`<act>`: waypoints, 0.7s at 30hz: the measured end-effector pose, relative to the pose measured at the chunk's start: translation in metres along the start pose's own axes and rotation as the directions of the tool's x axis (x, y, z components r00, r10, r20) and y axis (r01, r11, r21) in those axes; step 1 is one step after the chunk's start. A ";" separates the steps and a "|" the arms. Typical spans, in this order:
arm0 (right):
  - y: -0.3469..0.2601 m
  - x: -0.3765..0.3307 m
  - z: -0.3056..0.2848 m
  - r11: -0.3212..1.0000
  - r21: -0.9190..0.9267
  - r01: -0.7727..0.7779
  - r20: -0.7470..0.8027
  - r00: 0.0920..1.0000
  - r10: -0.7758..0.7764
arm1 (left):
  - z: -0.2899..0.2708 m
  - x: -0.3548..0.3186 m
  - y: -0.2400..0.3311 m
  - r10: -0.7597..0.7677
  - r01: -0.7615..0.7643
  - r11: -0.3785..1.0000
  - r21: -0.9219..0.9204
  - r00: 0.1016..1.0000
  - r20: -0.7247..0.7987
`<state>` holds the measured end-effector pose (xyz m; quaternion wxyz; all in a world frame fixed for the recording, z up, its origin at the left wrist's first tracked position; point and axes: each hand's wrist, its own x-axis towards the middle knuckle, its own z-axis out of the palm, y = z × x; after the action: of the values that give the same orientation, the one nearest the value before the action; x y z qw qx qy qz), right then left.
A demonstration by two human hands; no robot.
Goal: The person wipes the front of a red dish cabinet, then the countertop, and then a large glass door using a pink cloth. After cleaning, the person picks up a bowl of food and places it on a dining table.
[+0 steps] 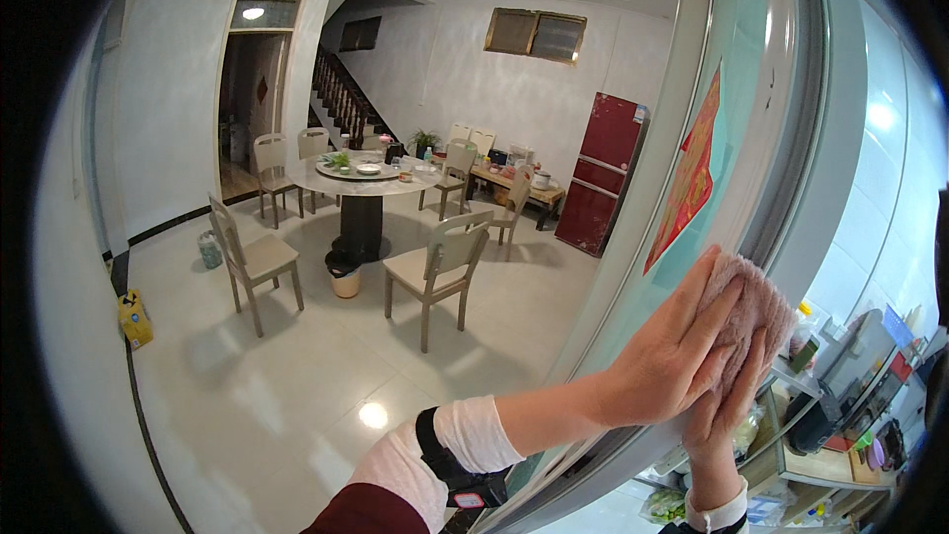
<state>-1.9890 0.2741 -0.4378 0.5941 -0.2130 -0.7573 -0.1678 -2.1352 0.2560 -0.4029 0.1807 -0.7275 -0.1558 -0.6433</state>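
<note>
Pink plush cloth at the white door edge | your left hand grasps it, fingers spread across its face | your right hand grasps its lower part | likely light, soft, floppy, not fragile; hold it by the broad middle

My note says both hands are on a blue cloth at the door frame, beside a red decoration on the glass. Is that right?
Not quite: the head view shows the cloth is pink. The left hand and right hand are on it at the door frame, beside the red decoration on the glass.
</note>
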 end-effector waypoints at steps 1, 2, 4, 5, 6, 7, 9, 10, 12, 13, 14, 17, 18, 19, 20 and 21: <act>-0.001 -0.005 0.001 1.000 -0.006 -0.003 0.009 1.000 0.003 | 0.000 -0.004 0.001 -0.012 0.012 1.000 0.000 1.000 0.001; -0.002 -0.010 0.001 1.000 -0.012 -0.007 0.018 1.000 0.008 | 0.000 -0.009 0.002 -0.025 0.025 1.000 0.000 1.000 0.003; -0.004 -0.023 0.006 1.000 0.007 0.011 0.011 1.000 -0.011 | 0.000 -0.022 0.003 -0.047 0.047 0.999 -0.011 0.999 0.012; -0.004 -0.032 0.010 0.999 0.024 0.021 0.001 1.000 -0.021 | 0.000 -0.030 0.004 -0.059 0.059 0.998 -0.021 0.998 0.021; -0.004 -0.041 0.012 0.999 0.039 0.030 -0.010 0.999 -0.030 | 0.001 -0.038 0.006 -0.071 0.072 0.997 -0.033 0.997 0.032; -0.004 -0.050 0.011 0.999 0.003 0.035 0.033 0.999 -0.035 | 0.002 -0.046 0.007 -0.076 0.077 0.997 -0.018 0.997 0.025; -0.002 -0.068 0.018 0.996 0.007 0.084 -0.011 0.996 -0.084 | 0.003 -0.064 0.009 -0.099 0.100 0.995 -0.010 0.994 0.043; -0.002 -0.077 0.020 0.996 0.006 0.089 -0.056 0.995 -0.088 | 0.003 -0.073 0.010 -0.118 0.118 0.993 -0.009 0.992 0.055; -0.001 -0.095 0.024 0.996 -0.009 0.084 -0.027 0.996 -0.085 | 0.004 -0.091 0.012 -0.129 0.129 0.992 0.008 0.989 0.073; -0.001 -0.104 0.026 0.996 -0.004 0.094 -0.033 0.995 -0.094 | 0.005 -0.099 0.013 -0.133 0.133 0.991 0.007 0.988 0.076; -0.001 -0.112 0.028 0.995 -0.001 0.104 -0.049 0.993 -0.104 | 0.005 -0.107 0.014 -0.139 0.139 0.990 0.003 0.988 0.075; -0.002 -0.134 0.031 0.994 0.037 0.104 0.002 0.995 -0.104 | 0.006 -0.130 0.016 -0.141 0.139 0.990 0.025 0.984 0.105; -0.003 -0.141 0.031 0.994 0.040 0.105 0.017 0.994 -0.106 | 0.006 -0.137 0.017 -0.168 0.167 0.986 0.022 0.980 0.111; -0.003 -0.146 0.033 0.992 0.049 0.120 0.026 0.992 -0.121 | 0.007 -0.144 0.017 -0.136 0.134 0.991 0.021 0.987 0.089; -0.002 -0.151 0.034 0.992 0.062 0.114 0.034 0.993 -0.116 | 0.008 -0.150 0.018 -0.137 0.135 0.991 0.026 0.985 0.101; -0.002 -0.154 0.035 0.990 0.071 0.120 0.026 0.992 -0.122 | 0.008 -0.155 0.018 -0.143 0.140 0.990 0.028 0.984 0.107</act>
<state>-1.9873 0.2715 -0.5959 0.5784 -0.1482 -0.7831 -0.1739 -2.1390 0.2448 -0.5590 0.1334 -0.7466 -0.2233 -0.6123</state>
